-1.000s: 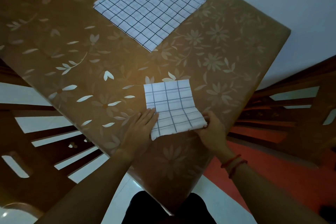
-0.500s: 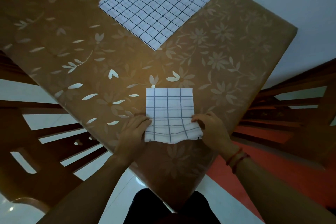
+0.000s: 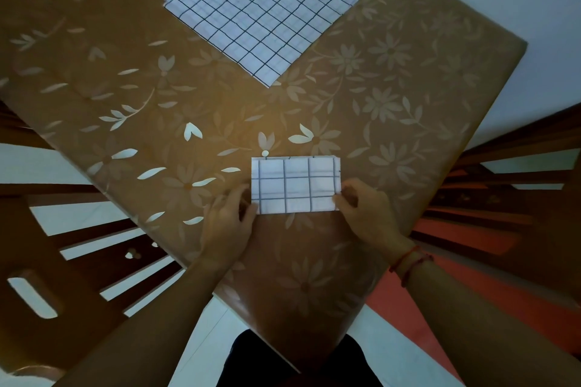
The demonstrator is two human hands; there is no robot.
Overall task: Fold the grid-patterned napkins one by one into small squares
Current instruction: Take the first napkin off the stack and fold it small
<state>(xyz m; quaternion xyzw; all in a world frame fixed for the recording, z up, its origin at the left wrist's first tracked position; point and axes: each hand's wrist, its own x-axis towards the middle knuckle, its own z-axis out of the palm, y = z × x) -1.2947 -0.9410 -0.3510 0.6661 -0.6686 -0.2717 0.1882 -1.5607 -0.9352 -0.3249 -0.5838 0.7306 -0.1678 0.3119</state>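
one napkin lies near on the table, folded to a small rectangle; left hand and right hand pinch its near corners with narrow fingers. probably one fold left. the far napkin lies flat, unfolded.

Both forearms are bare, with no sleeves showing anywhere along them. The right wrist carries a thin red thread bracelet, wound round in a couple of loops with a small bead or knot on it. The left hand and the right hand are bare. Dark clothing shows at the bottom edge.
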